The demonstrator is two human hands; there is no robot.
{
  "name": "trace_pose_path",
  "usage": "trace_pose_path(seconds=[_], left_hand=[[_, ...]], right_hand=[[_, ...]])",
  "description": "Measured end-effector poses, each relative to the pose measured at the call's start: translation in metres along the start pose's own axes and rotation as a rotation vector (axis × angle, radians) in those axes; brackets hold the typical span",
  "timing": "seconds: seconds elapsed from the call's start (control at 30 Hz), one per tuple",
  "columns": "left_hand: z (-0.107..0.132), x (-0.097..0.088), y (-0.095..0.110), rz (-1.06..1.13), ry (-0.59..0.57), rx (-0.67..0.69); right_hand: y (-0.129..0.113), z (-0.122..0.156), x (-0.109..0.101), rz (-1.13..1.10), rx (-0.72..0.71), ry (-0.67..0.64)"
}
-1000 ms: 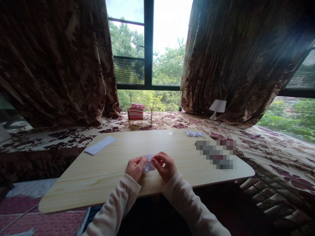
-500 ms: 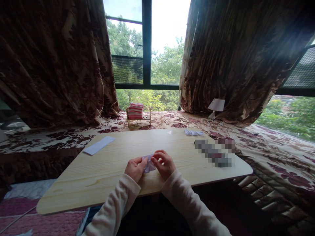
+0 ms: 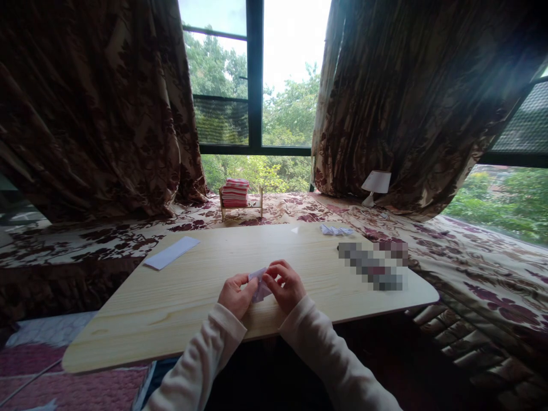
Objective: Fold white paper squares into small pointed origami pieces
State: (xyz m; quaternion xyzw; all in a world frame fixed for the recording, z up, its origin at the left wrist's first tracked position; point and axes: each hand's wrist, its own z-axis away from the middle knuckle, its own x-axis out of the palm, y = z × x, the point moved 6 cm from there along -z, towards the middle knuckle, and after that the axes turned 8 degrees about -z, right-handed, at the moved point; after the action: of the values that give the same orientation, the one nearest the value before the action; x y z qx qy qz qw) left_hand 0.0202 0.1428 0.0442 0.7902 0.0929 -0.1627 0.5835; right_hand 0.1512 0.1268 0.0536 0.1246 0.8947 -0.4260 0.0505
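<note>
The folded white paper (image 3: 260,290) sits between the two hands, lifted at the near part of the table (image 3: 171,319), filling the narrow gap that separates them. The left hand (image 3: 234,295) clamps its left side, thumb laid across the top face and pointing toward the right hand, the other fingers mostly hidden. The right hand (image 3: 285,284) pinches the paper's upper right part between thumb and forefinger, its knuckles arched a little higher than the left hand's and a small gap showing inside the curled fingers. The hands are close together, joined only through the paper; its lower edge shows below the thumbs, tilted, and whether it touches the wood beneath cannot be told. Ahead of the left hand and off to its left lies a flat white paper strip (image 3: 172,253), set slantwise on the table. Ahead of the right hand and to its right, by the far edge, is a row of folded paper pieces (image 3: 336,230) with pointed shapes. Nearly straight ahead of the right hand, also near the far edge, is a small white triangle (image 3: 294,230). Nearer on the right hand's outer side lies a pixelated patch (image 3: 372,267), its contents unreadable. Pale sleeves (image 3: 214,337) cover both wrists.
</note>
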Motion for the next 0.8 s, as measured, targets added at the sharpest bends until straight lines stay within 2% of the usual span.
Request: trace_pose_path(seconds=[0.17, 0.8], left_hand=[[0.0010, 0.0003, 0.0021, 0.000, 0.000, -0.036], [0.0000, 0.0023, 0.0036, -0.140, -0.001, 0.074]], right_hand=[[-0.0034, 0.0009, 0.0002, 0.009, -0.070, -0.020], [0.0024, 0.0013, 0.0011, 0.029, -0.011, -0.031]])
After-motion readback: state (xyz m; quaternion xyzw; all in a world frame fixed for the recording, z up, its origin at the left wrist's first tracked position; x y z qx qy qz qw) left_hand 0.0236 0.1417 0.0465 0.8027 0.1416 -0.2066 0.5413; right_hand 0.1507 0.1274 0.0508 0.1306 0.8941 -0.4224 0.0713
